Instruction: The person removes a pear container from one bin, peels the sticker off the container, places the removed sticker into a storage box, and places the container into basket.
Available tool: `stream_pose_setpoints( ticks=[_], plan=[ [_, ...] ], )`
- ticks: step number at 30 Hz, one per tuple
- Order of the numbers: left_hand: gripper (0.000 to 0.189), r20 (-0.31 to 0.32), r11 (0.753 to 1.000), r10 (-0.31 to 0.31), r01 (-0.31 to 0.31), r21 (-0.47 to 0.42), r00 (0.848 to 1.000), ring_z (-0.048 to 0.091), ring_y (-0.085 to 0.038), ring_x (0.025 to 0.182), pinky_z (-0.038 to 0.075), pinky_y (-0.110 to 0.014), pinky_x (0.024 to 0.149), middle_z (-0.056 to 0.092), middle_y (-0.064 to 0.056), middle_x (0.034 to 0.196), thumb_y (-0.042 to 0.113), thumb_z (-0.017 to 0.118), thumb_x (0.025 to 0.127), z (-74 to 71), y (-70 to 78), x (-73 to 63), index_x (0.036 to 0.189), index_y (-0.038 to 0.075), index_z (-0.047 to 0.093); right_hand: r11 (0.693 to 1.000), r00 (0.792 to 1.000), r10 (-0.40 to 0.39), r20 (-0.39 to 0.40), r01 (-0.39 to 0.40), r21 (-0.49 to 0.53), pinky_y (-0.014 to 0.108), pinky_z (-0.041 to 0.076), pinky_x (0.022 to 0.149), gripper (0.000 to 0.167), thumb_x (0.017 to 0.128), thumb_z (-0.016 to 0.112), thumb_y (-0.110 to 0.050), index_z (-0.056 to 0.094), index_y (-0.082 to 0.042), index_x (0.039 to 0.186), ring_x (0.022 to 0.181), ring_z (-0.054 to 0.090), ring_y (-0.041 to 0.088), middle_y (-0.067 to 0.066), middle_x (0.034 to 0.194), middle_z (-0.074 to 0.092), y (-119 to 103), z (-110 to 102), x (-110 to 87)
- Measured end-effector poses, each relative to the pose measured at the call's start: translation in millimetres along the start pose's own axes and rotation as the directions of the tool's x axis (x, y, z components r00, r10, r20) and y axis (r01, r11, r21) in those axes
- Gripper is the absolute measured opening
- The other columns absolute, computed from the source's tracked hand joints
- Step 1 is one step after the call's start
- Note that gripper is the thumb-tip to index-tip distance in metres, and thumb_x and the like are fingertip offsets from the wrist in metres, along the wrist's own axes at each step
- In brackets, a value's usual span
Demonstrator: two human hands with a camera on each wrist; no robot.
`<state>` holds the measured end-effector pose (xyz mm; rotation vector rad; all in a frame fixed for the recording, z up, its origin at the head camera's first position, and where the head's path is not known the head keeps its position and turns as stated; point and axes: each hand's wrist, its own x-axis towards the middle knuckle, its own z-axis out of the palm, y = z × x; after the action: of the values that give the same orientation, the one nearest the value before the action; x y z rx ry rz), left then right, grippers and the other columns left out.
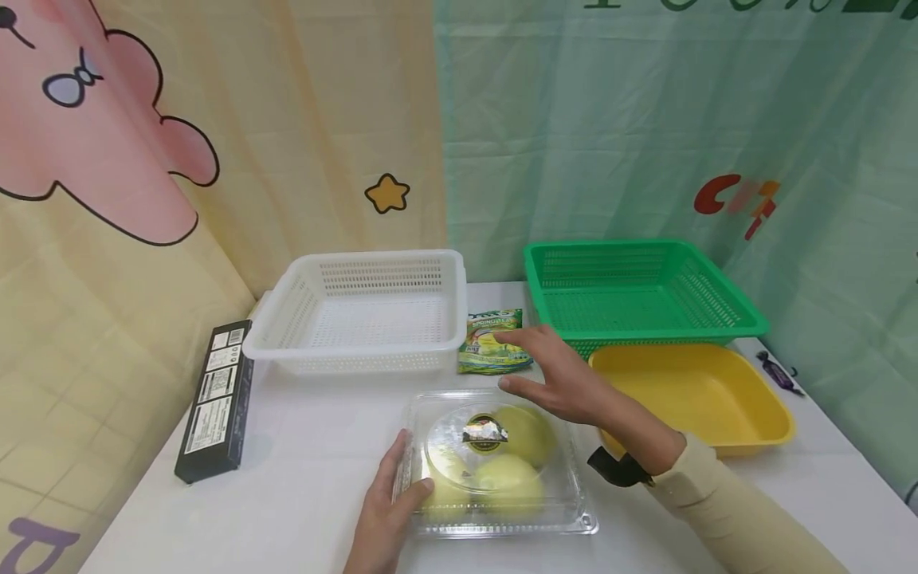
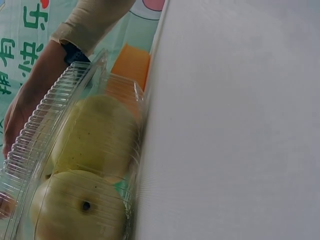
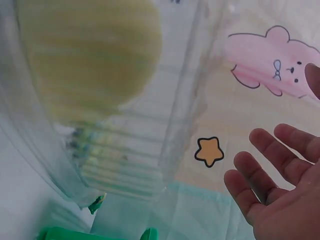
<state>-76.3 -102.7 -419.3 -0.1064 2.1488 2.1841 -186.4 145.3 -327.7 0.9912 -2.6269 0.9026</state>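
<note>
A clear plastic clamshell box (image 1: 495, 518) with a dark round label on its lid sits on the white table. Inside are three pale yellow-green round fruits (image 1: 511, 482), apples or pears; two of them (image 2: 95, 140) show large in the left wrist view. My left hand (image 1: 390, 510) holds the box's left side, with the thumb over the lid and the fingers along the wall. Above the box's far right part, my right hand (image 1: 562, 383) hovers with fingers spread and nothing in it. In the right wrist view those fingers (image 3: 272, 155) look apart from the box.
Behind the box lies a green-yellow snack packet (image 1: 495, 343), between a white basket (image 1: 358, 359) and a green basket (image 1: 645, 331). A yellow tray (image 1: 688, 406) stands at right, beside a dark wrapped candy (image 1: 779, 373). On the left lies a long black box (image 1: 215, 399).
</note>
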Motion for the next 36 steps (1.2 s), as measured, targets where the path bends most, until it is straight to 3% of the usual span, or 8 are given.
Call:
stream_pose_setpoints(
  ticks=[11, 15, 18, 20, 25, 26, 31, 36],
  plan=[
    [0.077, -0.031, 0.997, -0.011, 0.013, 0.082, 0.999, 0.006, -0.043, 0.145, 0.004, -0.065, 0.112, 0.017, -0.017, 0.158, 0.021, 0.064, 0.084, 8.0, 3.1, -1.0, 0.15, 0.017, 0.025, 1.0, 1.0, 0.012, -0.022, -0.011, 0.023, 0.046, 0.046, 0.092, 0.053, 0.085, 0.068, -0.032, 0.051, -0.017, 0.134, 0.116, 0.046, 0.019, 0.003, 0.131, 0.056, -4.0, 8.1, -19.8],
    [0.077, -0.018, 0.994, 0.035, -0.033, 0.101, 0.999, 0.027, -0.047, 0.139, 0.029, -0.059, 0.109, 0.016, -0.018, 0.157, 0.022, 0.063, 0.085, 5.7, 3.9, -1.2, 0.15, 0.021, 0.022, 0.999, 1.0, 0.002, -0.031, -0.001, 0.035, 0.046, 0.045, 0.091, 0.052, 0.086, 0.068, -0.032, 0.051, -0.019, 0.133, 0.116, 0.047, 0.018, 0.002, 0.131, 0.057, -3.0, 9.8, -24.5],
    [0.078, 0.006, 0.991, 0.08, -0.08, 0.104, 0.997, 0.039, -0.047, 0.13, 0.047, -0.048, 0.096, 0.014, -0.016, 0.157, 0.019, 0.063, 0.086, 2.9, 3.2, -0.5, 0.15, 0.026, 0.019, 0.999, 1.0, 0.004, -0.029, -0.003, 0.051, 0.047, 0.045, 0.091, 0.051, 0.086, 0.068, -0.031, 0.051, -0.02, 0.133, 0.116, 0.047, 0.018, 0.001, 0.132, 0.057, -2.2, 11.2, -27.6],
    [0.079, 0.013, 0.986, 0.113, -0.114, 0.12, 0.993, 0.036, -0.045, 0.134, 0.045, -0.048, 0.099, 0.014, -0.012, 0.158, 0.018, 0.064, 0.085, 1.3, 2.5, 0.9, 0.15, 0.026, 0.02, 0.998, 1.0, 0.008, -0.023, -0.007, 0.061, 0.049, 0.044, 0.091, 0.051, 0.086, 0.068, -0.029, 0.051, -0.02, 0.133, 0.117, 0.047, 0.019, 0.001, 0.132, 0.056, -1.9, 12.1, -29.5],
    [0.077, 0.019, 0.976, 0.162, -0.163, 0.147, 0.987, 0.011, -0.034, 0.147, 0.014, -0.061, 0.114, 0.017, -0.004, 0.159, 0.019, 0.066, 0.083, -0.9, 2.4, 5.5, 0.149, 0.023, 0.025, 0.997, 1.0, 0.0, -0.018, 0.002, 0.075, 0.053, 0.041, 0.095, 0.05, 0.085, 0.068, -0.027, 0.052, -0.019, 0.132, 0.12, 0.048, 0.022, 0.0, 0.131, 0.057, -2.3, 14.6, -32.9],
    [0.077, 0.026, 0.977, 0.153, -0.155, 0.144, 0.988, 0.013, -0.034, 0.146, 0.015, -0.061, 0.114, 0.017, -0.005, 0.158, 0.019, 0.066, 0.084, -1.3, 2.5, 6.0, 0.149, 0.024, 0.024, 0.998, 1.0, -0.005, -0.018, 0.006, 0.069, 0.052, 0.041, 0.095, 0.05, 0.085, 0.068, -0.028, 0.052, -0.019, 0.132, 0.12, 0.048, 0.021, 0.0, 0.13, 0.057, -2.5, 15.3, -33.6],
    [0.077, 0.08, 0.992, 0.068, -0.076, 0.099, 0.994, 0.047, -0.037, 0.126, 0.048, -0.043, 0.095, 0.023, -0.016, 0.154, 0.019, 0.063, 0.086, -1.6, 2.6, 6.6, 0.149, 0.033, 0.02, 0.999, 1.0, -0.027, -0.014, 0.028, 0.028, 0.042, 0.044, 0.091, 0.052, 0.083, 0.07, -0.032, 0.054, -0.016, 0.13, 0.114, 0.049, 0.016, -0.001, 0.128, 0.059, -0.9, 22.9, -37.1],
    [0.078, 0.096, 0.993, 0.062, -0.071, 0.091, 0.993, 0.042, -0.04, 0.13, 0.049, -0.036, 0.092, 0.015, -0.014, 0.157, 0.019, 0.061, 0.087, 0.6, 1.7, 7.1, 0.15, 0.033, 0.017, 1.0, 1.0, -0.026, -0.018, 0.026, 0.005, 0.041, 0.047, 0.091, 0.052, 0.082, 0.071, -0.034, 0.055, -0.017, 0.128, 0.114, 0.049, 0.014, -0.002, 0.127, 0.059, 0.4, 30.1, -39.4]
  ],
)
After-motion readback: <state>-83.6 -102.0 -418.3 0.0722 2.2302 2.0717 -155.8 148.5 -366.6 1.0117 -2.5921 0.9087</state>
